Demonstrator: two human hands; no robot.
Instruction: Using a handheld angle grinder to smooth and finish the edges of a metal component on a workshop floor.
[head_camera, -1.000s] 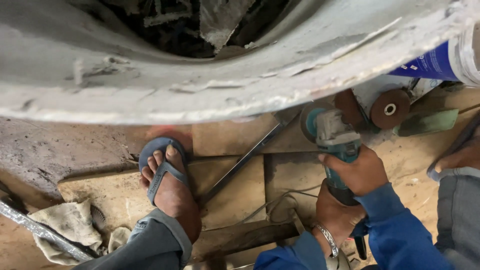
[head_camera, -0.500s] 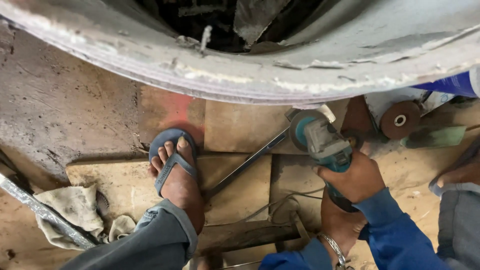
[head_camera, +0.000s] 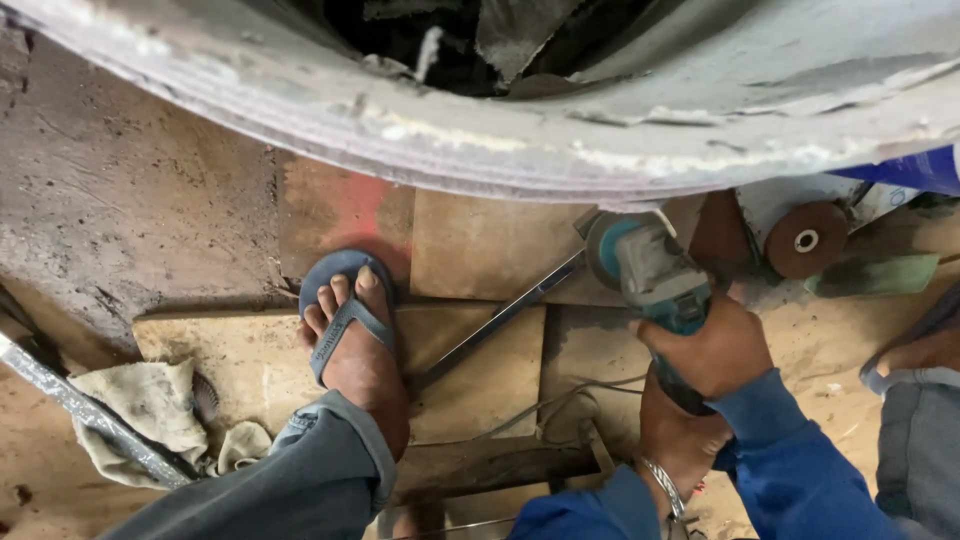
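Both hands closed round a teal angle grinder (head_camera: 650, 270), right hand (head_camera: 712, 350) forward on the body, left hand (head_camera: 680, 435) behind at the tail for steadiness, its head raised against the grey curved rim (head_camera: 480, 140), above a sandalled foot (head_camera: 352, 340) braced on boards.

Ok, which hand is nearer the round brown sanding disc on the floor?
Right. The right hand grips the teal angle grinder, below-left of the round brown disc; the left hand holds its rear, lower and farther.
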